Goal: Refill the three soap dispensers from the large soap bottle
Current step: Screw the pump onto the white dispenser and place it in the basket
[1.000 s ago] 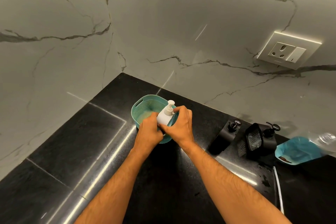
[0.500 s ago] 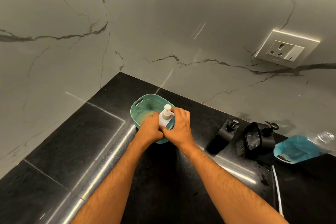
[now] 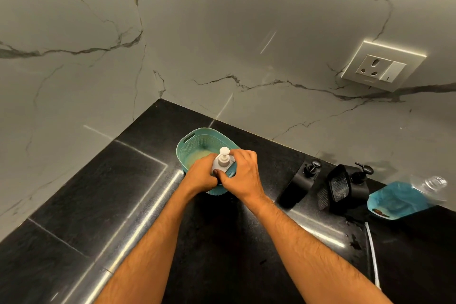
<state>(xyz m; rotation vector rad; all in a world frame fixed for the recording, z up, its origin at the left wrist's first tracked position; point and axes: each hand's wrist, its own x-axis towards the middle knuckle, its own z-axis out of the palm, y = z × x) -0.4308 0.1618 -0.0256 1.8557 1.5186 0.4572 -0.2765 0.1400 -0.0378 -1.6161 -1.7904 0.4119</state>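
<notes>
Head cam: white pump dispenser (image 3: 223, 161) betw. both hands, upright.

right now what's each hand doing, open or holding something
Left hand: grips the white soap dispenser from the left.
Right hand: grips the same dispenser from the right, over the teal basket.

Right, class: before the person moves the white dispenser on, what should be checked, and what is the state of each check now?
1. Both hands hold the white pump dispenser: left hand, right hand - ok.
2. Dispenser upright over the teal basket - ok.
3. Pump head seated - cannot tell.
4. Black dispensers standing apart from the hands - ok.
5. Large blue soap bottle capped - cannot tell.
</notes>
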